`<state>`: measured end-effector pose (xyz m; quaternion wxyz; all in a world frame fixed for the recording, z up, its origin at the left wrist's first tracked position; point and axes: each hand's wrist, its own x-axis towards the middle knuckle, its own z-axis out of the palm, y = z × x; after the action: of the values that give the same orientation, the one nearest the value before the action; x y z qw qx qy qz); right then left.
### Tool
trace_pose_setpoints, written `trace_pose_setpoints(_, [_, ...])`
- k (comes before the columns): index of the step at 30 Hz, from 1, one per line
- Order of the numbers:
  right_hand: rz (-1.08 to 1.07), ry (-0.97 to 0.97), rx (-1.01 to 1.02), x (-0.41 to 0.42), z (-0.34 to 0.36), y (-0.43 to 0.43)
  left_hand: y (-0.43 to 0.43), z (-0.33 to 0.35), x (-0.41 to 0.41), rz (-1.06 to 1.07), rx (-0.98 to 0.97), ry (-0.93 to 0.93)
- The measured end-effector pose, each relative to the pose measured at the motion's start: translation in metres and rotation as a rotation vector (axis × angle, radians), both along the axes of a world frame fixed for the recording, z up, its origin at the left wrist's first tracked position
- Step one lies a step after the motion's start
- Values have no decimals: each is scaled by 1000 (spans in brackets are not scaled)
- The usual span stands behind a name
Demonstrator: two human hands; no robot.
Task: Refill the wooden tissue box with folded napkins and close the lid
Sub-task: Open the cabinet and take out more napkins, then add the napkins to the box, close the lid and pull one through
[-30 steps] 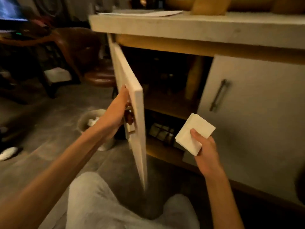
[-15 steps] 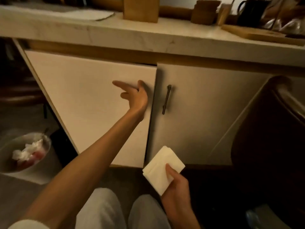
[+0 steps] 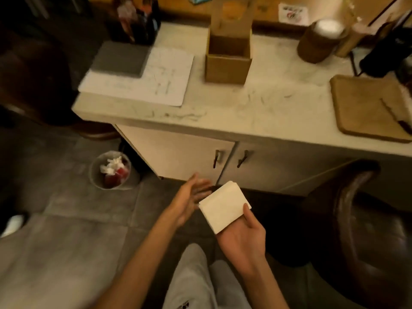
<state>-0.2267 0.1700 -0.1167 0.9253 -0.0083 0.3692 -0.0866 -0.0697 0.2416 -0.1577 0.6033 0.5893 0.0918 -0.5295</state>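
Wooden tissue box [image 3: 227,56] stands open on the far worktop [image 3: 256,103], lid [image 3: 231,13] raised, its top cut off.
Right hand [image 3: 243,239] clamps the folded napkins [image 3: 224,208] near; left hand [image 3: 189,200] beside them, fingers apart, blurred.

The tissue box's raised lid [image 3: 231,12] is cropped by the top edge.
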Motion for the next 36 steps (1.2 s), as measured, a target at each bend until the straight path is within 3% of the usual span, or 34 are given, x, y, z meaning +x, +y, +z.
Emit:
trace_pose_setpoints(5, [-25,46,-35,10,104,-15,30,98,-52,38,-203,221])
trace_pose_setpoints(9, [19,12,-134,17,144,-44,-7,158,-45,-57,-136,6])
trace_pose_setpoints(14, [165,-34,-482,37,149,-125,-78,179,-2,-83,-125,-251])
trace_pose_setpoints(16, [226,17,-683,49,146,-166,-109,179,20,-142,-84,-439])
trace_pose_setpoints(19, [380,194,-1143,72,137,-215,-156,174,45,-259,-19,-693])
trace_pose_setpoints(23, [401,292,-1430,105,116,-259,-199,154,66,-298,-21,-805])
trace_pose_setpoints(30, [644,329,-1495,117,78,-271,-207,100,76,-308,33,-787])
trace_pose_setpoints(36, [616,309,-1453,119,75,-255,-201,94,69,-357,-9,-765])
